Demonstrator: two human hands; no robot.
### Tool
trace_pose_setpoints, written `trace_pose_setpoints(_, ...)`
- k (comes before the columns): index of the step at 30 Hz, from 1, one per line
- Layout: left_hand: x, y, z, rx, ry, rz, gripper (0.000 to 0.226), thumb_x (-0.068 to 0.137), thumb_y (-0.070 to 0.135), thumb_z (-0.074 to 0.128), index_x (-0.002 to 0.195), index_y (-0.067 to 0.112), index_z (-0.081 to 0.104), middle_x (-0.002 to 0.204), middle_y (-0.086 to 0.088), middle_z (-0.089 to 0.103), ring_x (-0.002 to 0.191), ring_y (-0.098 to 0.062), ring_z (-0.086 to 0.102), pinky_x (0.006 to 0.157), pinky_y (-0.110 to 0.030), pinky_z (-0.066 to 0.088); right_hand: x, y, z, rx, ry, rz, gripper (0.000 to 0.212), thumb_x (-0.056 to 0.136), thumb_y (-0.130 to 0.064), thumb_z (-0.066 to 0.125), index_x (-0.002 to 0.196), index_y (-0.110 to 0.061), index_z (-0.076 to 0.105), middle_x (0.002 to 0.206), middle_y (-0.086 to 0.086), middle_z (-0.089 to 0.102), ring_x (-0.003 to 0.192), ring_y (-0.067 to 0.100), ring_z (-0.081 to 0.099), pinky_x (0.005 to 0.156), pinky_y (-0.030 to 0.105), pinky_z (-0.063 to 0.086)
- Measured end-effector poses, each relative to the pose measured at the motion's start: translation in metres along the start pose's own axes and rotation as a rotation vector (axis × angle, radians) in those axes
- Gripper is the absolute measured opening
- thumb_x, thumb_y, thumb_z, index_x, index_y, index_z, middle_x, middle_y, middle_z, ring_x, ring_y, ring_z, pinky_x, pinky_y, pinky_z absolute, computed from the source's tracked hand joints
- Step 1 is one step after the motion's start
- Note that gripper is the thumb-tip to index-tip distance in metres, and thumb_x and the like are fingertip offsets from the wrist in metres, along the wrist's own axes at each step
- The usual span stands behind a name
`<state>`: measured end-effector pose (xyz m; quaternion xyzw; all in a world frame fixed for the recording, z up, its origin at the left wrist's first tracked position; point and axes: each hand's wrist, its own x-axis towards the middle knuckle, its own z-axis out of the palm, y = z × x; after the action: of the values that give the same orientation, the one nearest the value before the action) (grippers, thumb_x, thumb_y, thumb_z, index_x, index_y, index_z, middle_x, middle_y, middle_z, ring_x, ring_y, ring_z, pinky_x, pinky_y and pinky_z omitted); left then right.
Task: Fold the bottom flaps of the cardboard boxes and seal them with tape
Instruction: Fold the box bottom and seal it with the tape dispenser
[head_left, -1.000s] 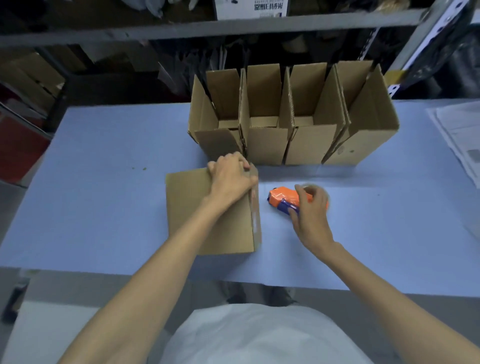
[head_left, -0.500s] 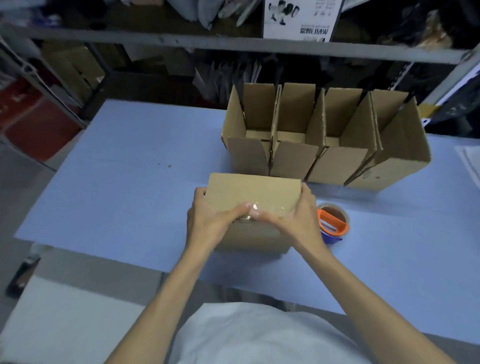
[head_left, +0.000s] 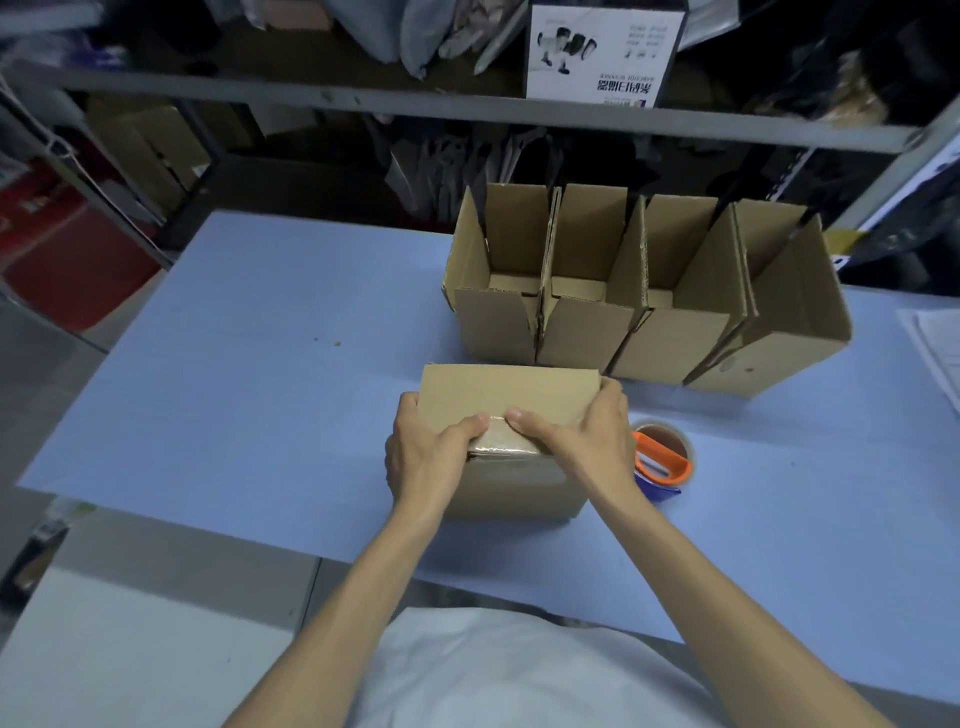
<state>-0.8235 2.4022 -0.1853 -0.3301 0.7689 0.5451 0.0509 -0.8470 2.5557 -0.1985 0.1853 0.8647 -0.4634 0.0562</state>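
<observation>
Cardboard box (head_left: 511, 395) on blue table (head_left: 234, 374), taped seam up. Left hand (head_left: 428, 454) and right hand (head_left: 576, 439) grasp box sides, thumbs pressing tape. Tape dispenser (head_left: 662, 462) just beside right hand.

There are five boxes, one taped box (head_left: 506, 389) at frame centre and four open boxes (head_left: 498, 332) (head_left: 582, 332) (head_left: 670, 343) (head_left: 769, 364) in a row just above and right of it, two hands, left hand (head_left: 426, 457) and right hand (head_left: 576, 441), one tape dispenser (head_left: 662, 460) right of centre, and one white carton (head_left: 602, 47) at top.
</observation>
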Motion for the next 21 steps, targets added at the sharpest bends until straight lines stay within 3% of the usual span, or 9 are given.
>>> trace_pose_setpoints(4,0.008,0.001,-0.004,-0.037,-0.013,-0.035,0.040,0.063,0.039,0.076,0.094,0.024,0.055,0.094,0.006,0.070,0.073,-0.018,0.070,0.085,-0.043,0.054,0.011,0.002,-0.009,0.360,-0.135,0.063,0.053,0.073,-0.014,0.080,0.113,-0.026,0.048,0.125,0.004,0.057,0.099,0.011,0.058,0.086,0.030,0.048)
trace_pose_setpoints(5,0.010,0.002,-0.004,-0.038,-0.013,-0.033,0.040,0.065,0.037,0.077,0.095,0.023,0.055,0.094,0.006,0.070,0.067,-0.015,0.070,0.084,-0.043,0.054,0.011,0.004,-0.011,0.386,-0.154,0.060,0.061,0.073,-0.015,0.080,0.124,-0.023,0.047,0.131,-0.001,0.054,0.103,0.008,0.057,0.090,0.029,0.047)
trace_pose_setpoints(7,0.017,0.005,-0.003,-0.048,-0.014,-0.037,0.046,0.068,0.034,0.079,0.103,0.019,0.053,0.095,0.005,0.070,0.064,-0.011,0.069,0.085,-0.041,0.054,0.012,0.007,-0.013,0.341,-0.181,0.045,0.100,0.070,-0.026,0.084,0.149,-0.021,0.022,0.136,-0.013,0.038,0.117,0.006,0.043,0.100,0.026,0.037)
trace_pose_setpoints(9,0.022,0.007,0.000,-0.021,-0.033,-0.025,0.059,0.070,0.036,0.080,0.115,0.016,0.046,0.109,0.000,0.067,0.082,-0.014,0.070,0.089,-0.040,0.053,0.011,0.009,-0.012,0.305,-0.196,0.010,0.105,0.071,-0.029,0.082,0.152,-0.025,0.015,0.139,-0.011,0.032,0.120,0.006,0.035,0.098,0.025,0.032)
trace_pose_setpoints(11,0.020,0.007,0.005,0.091,0.027,0.145,0.076,0.071,0.041,0.081,0.128,0.019,0.036,0.128,-0.004,0.050,0.111,-0.018,0.056,0.095,-0.033,0.046,0.014,0.006,-0.012,0.399,-0.189,0.052,0.094,0.076,-0.021,0.077,0.151,-0.025,0.021,0.146,-0.007,0.031,0.121,0.010,0.038,0.095,0.026,0.035)
trace_pose_setpoints(13,0.013,0.006,0.008,0.240,0.119,0.540,0.073,0.073,0.042,0.079,0.133,0.023,0.042,0.132,-0.002,0.039,0.119,-0.014,0.037,0.093,-0.023,0.039,0.020,0.002,-0.012,0.423,-0.162,0.073,0.085,0.080,-0.016,0.073,0.150,-0.024,0.026,0.146,-0.003,0.031,0.124,0.015,0.039,0.096,0.029,0.037)
trace_pose_setpoints(16,0.015,0.008,0.008,0.409,-0.009,0.920,0.033,0.075,0.034,0.078,0.105,0.024,0.069,0.108,0.005,0.058,0.105,-0.013,0.047,0.086,-0.030,0.047,0.020,0.000,-0.013,0.229,-0.007,-0.202,0.061,0.088,-0.024,0.067,0.143,-0.026,0.040,0.142,0.000,0.033,0.131,0.016,0.032,0.106,0.028,0.030)
trace_pose_setpoints(19,0.023,0.007,0.009,0.395,-0.031,0.907,0.016,0.074,0.021,0.080,0.090,0.019,0.075,0.087,0.006,0.066,0.086,-0.018,0.061,0.072,-0.040,0.051,0.014,0.002,-0.013,0.007,0.043,-0.665,0.038,0.087,-0.030,0.069,0.123,-0.019,0.063,0.129,-0.001,0.051,0.122,0.010,0.042,0.101,0.023,0.037)
trace_pose_setpoints(21,0.025,0.010,0.013,0.382,0.015,0.902,0.013,0.070,0.017,0.081,0.083,0.017,0.076,0.081,0.005,0.068,0.080,-0.020,0.062,0.067,-0.040,0.050,0.015,0.004,-0.010,-0.128,0.036,-0.796,0.027,0.084,-0.028,0.071,0.106,-0.012,0.072,0.111,0.000,0.065,0.105,0.016,0.057,0.088,0.034,0.048)
